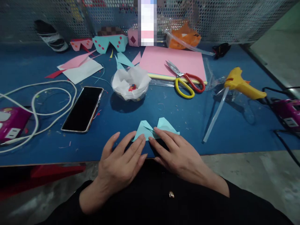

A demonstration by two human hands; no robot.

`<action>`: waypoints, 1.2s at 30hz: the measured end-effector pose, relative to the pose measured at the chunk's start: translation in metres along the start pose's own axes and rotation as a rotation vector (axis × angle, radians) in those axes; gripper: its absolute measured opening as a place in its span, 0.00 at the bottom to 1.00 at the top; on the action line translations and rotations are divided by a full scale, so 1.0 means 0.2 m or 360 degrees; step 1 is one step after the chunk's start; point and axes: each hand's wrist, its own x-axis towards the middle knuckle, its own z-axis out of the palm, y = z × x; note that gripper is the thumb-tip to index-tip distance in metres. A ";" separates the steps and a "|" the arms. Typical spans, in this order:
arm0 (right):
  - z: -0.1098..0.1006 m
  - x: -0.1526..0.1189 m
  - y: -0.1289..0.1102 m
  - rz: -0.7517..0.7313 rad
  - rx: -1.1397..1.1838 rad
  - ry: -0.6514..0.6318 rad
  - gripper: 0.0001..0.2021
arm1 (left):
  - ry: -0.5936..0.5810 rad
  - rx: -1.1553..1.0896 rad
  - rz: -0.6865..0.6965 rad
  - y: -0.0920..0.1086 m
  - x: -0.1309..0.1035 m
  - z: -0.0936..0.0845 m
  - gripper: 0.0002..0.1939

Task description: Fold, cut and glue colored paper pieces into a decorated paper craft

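- Paper (147,130), pale blue and folded into two peaks, lies on the blue tabletop (131,115) just ahead of the person, long axis running from 9 to 3 o'clock, peaks toward 12.
- From the left hand (119,162) it sits between 1 and 2 o'clock; that hand is loosely spread, clasping nothing, fingertips on the near part of the left peak.
- From the right hand (180,153) it sits between 10 and 11; index and middle fingers lie slightly parted near the dip between the peaks, with no pinch that I can make out.
- Neither hand is plainly nearer: both touch it, the right reaching closest to its middle.
- Off from the paper, bowl (122,94) at 11, scissors (180,74) at 1, glue gun (241,84) at 2, none touching it.
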 end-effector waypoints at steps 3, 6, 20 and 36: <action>-0.01 0.00 0.00 0.0013 0.0029 0.0011 0.24 | 0.0038 0.0047 -0.0083 -0.03 -0.07 -0.03 0.21; -0.02 0.00 0.00 0.0008 0.0025 0.0008 0.23 | 0.0043 0.0074 -0.0210 -0.05 -0.13 -0.07 0.20; -0.02 -0.08 0.03 0.0063 -0.0090 0.0238 0.19 | 0.0039 -0.0066 0.0015 -0.01 -0.03 0.01 0.17; -0.13 0.09 0.08 -0.0174 -0.0321 0.0297 0.16 | 0.0019 -0.0115 0.0161 -0.05 0.14 0.03 0.09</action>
